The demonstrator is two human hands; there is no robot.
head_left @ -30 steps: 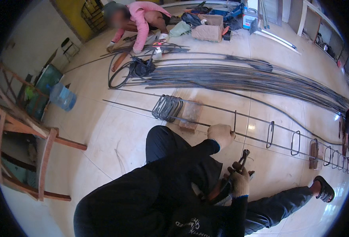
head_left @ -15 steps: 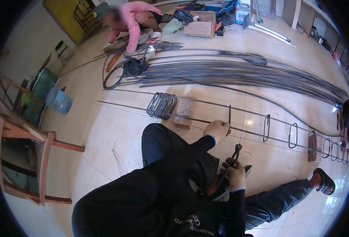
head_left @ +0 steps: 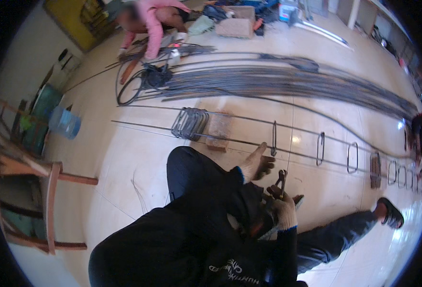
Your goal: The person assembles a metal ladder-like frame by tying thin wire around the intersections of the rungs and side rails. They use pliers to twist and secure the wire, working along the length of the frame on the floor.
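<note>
My left hand (head_left: 255, 165), in a pale glove with dark fingers, is just below the near steel rod (head_left: 239, 140). Its fingers are apart, with one fingertip at the rod beside a rectangular wire stirrup (head_left: 274, 138); whether it touches is unclear. My right hand (head_left: 283, 210), also gloved, is closed round a pair of pincers (head_left: 281, 181), jaws upward. Two parallel rods run across in front of me through several stirrups. A bunch of stirrups (head_left: 190, 123) hangs on the rods at the left, next to a brick (head_left: 219, 130) under them.
A second brick (head_left: 375, 170) supports the rods at the right. Beyond lies a long bundle of steel bars (head_left: 249, 83) with a black cable. Another person in pink (head_left: 149, 24) crouches at the far left. A wooden chair (head_left: 53, 205) and a water bottle (head_left: 65, 123) stand left.
My left hand has come off the stirrup, moved slightly down and left, and its fingers have spread. The right hand keeps the pincers nearly in place. The whole view has shifted a little.
</note>
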